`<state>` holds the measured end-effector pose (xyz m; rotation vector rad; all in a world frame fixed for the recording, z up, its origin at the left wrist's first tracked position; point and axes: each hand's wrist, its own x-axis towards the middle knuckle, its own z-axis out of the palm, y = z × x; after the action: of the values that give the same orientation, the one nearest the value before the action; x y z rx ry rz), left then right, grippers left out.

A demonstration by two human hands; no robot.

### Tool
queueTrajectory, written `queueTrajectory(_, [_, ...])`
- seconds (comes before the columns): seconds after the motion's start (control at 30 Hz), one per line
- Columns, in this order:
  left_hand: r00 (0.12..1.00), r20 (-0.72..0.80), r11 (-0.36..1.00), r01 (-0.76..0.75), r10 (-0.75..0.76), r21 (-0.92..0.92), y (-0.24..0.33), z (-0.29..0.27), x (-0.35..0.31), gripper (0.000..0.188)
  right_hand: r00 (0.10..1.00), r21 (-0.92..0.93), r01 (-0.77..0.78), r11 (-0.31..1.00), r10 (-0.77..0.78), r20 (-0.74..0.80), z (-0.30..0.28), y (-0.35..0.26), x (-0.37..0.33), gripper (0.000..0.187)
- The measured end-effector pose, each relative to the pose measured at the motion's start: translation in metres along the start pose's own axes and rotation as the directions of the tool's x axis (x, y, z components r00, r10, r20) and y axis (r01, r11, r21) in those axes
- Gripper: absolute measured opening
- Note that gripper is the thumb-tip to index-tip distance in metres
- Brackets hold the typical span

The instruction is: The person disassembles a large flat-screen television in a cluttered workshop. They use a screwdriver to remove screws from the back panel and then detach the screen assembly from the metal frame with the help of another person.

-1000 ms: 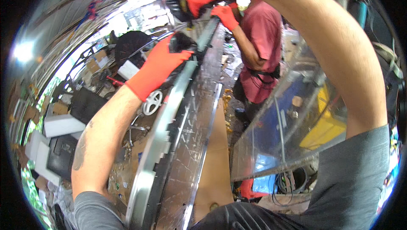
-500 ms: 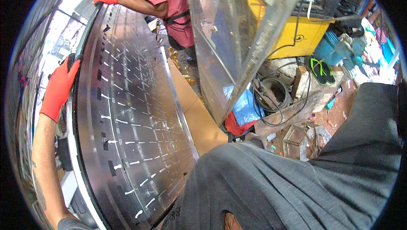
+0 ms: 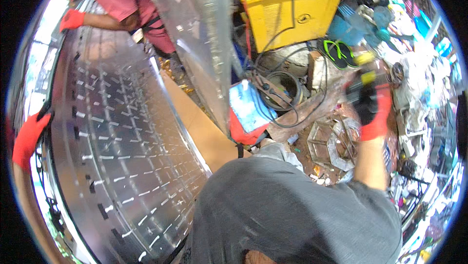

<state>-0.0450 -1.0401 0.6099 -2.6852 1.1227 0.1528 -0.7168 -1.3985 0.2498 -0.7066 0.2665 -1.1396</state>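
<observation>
My left hand (image 3: pixel 30 140), in a red glove with dark fingertips, hooks its fingers over the left edge of a large dark, shiny panel (image 3: pixel 141 137). Rows of short white strips cover the panel, with black patches along its left side. My right hand (image 3: pixel 373 110), in a red and black glove, is raised at the right, well away from the panel. It appears closed around a black-and-yellow object (image 3: pixel 368 77), too blurred to tell its kind. At the panel's far end a co-worker's red-gloved hand (image 3: pixel 73 20) rests on the edge.
A clear sheet (image 3: pixel 195 54) stands beside the co-worker, above brown cardboard (image 3: pixel 202 130). Farther right are a yellow box (image 3: pixel 287 20), black-and-green flip-flops (image 3: pixel 339 53) and coiled cable (image 3: pixel 282 91). A metal frame (image 3: pixel 324 142) lies on the floor beside heaped scrap (image 3: pixel 429 103).
My right hand has come into view at the right with the black-and-yellow object. The view has swung right, so the panel appears farther left. My left hand stays on the panel's edge.
</observation>
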Motion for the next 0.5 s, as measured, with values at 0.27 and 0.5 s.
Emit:
queueTrajectory(0.27, [0.996,-0.042,0.997,0.082,-0.082,0.007,-0.106,-0.013,-0.011,0.063,0.724,0.005,-0.688,0.726,0.686,-0.068,-0.113,0.259,-0.146,0.023])
queueTrajectory(0.5, [0.963,0.170,0.978,0.203,-0.209,0.050,0.038,0.015,-0.024,0.053,0.709,0.008,-0.644,0.765,0.601,-0.369,-0.167,0.176,-0.150,0.015])
